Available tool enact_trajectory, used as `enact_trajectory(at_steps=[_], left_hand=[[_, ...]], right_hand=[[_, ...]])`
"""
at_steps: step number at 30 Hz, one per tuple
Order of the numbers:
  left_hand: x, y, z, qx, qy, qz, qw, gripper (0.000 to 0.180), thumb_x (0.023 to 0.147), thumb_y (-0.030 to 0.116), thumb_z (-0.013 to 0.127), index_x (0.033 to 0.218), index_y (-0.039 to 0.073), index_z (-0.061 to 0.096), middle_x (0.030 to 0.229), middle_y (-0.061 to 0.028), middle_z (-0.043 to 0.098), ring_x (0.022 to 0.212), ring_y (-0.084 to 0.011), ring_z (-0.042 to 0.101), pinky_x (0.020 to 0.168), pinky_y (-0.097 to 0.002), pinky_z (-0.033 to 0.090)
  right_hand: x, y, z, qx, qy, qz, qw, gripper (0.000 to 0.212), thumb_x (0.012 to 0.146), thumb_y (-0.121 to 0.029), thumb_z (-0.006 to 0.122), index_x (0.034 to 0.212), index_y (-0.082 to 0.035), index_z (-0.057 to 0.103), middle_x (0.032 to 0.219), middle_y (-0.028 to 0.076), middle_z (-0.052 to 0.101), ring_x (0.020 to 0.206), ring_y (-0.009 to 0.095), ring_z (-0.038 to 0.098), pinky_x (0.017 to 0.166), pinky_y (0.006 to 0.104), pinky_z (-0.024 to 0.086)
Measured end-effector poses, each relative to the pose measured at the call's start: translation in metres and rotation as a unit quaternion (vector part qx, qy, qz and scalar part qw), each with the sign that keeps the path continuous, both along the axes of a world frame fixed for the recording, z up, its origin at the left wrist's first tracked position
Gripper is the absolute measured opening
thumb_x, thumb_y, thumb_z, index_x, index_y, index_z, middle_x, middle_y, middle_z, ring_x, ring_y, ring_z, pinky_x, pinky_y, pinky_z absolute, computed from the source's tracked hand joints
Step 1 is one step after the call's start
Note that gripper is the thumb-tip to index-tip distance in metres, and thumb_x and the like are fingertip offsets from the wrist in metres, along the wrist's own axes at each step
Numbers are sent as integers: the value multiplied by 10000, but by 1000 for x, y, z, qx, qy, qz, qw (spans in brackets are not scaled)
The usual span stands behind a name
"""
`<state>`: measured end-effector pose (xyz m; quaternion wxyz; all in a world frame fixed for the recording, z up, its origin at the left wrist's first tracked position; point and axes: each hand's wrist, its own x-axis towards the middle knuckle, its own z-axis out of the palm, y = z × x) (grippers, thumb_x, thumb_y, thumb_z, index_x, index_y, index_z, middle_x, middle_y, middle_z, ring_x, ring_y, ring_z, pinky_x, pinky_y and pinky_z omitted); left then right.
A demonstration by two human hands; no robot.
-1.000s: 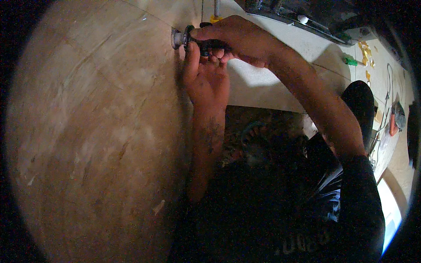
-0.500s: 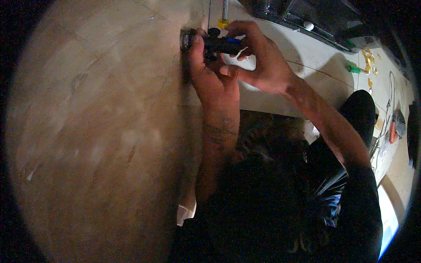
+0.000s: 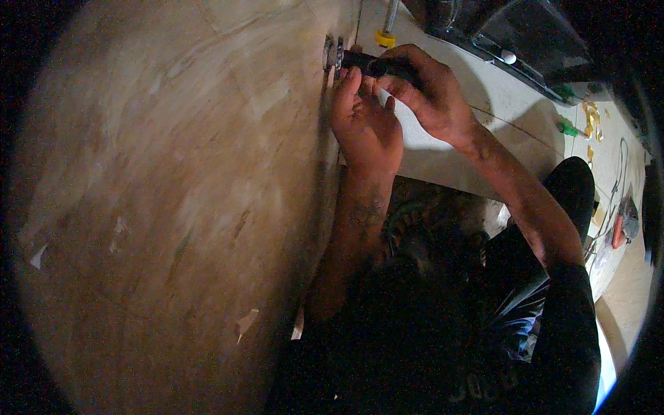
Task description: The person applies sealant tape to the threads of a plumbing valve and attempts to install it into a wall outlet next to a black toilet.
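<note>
The black fitting (image 3: 361,63) lay sideways at the foot of the marbled tan wall (image 3: 187,207), its near end beside a round grey piece (image 3: 333,52) at the wall's surface; whether the two touched could not be told. The left hand (image 3: 371,131) was under that end, palm upward, grasping the fitting with the thumb below and a fingertip showing above; its other fingers were curled. The right hand (image 3: 446,104) gripped the opposite end between thumb and fingers, the forefinger side passing over the top. Just beyond the hands stood a thin rod with a yellow collar (image 3: 385,38), and beneath them spread the pale tiled floor (image 3: 470,162). Farther to the right were a green-handled tool (image 3: 568,129), golden scraps (image 3: 591,119), a thin cable (image 3: 621,155) and an orange-and-grey tool (image 3: 618,232). At the upper right, a large dark object (image 3: 477,31) bore a small white knob (image 3: 508,57)
</note>
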<state>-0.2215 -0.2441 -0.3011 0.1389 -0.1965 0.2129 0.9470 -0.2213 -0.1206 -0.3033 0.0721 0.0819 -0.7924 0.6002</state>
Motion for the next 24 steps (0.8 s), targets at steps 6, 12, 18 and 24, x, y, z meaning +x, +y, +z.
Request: enact_trajectory(at_steps=[6, 12, 18, 24], left_hand=[[-13, 5, 0, -45, 112, -8, 993, 310, 910, 314, 596, 1123, 91, 572, 946, 1, 597, 823, -111, 538, 691, -270, 413], [-14, 5, 4, -38, 93, -7, 995, 308, 915, 339, 600, 1094, 89, 578, 896, 17, 572, 763, -102, 516, 556, -270, 393], [-14, -1, 8, -68, 105, -57, 991, 282, 916, 368, 599, 1025, 108, 595, 770, 28, 534, 679, -78, 482, 552, -249, 392], [-9, 0, 12, -86, 38, -73, 993, 304, 901, 394, 613, 1003, 108, 607, 743, 24, 527, 680, -64, 493, 598, -247, 425]], right_hand=[[-6, 8, 12, -373, -347, 115, 853, 315, 914, -351, 593, 941, -41, 642, 762, 19, 612, 656, 114, 563, 578, 260, 451], [-8, -19, 24, -128, -200, -31, 971, 378, 931, -404, 545, 925, -39, 644, 728, 41, 615, 658, 124, 579, 584, 272, 463], [-16, -17, 23, -91, -176, 2, 980, 387, 944, -412, 520, 904, -47, 643, 688, 35, 597, 544, 112, 540, 481, 249, 438], [-25, -11, 39, -423, -435, 111, 787, 356, 967, -419, 487, 919, -86, 604, 618, -22, 524, 431, 24, 391, 348, 176, 262]])
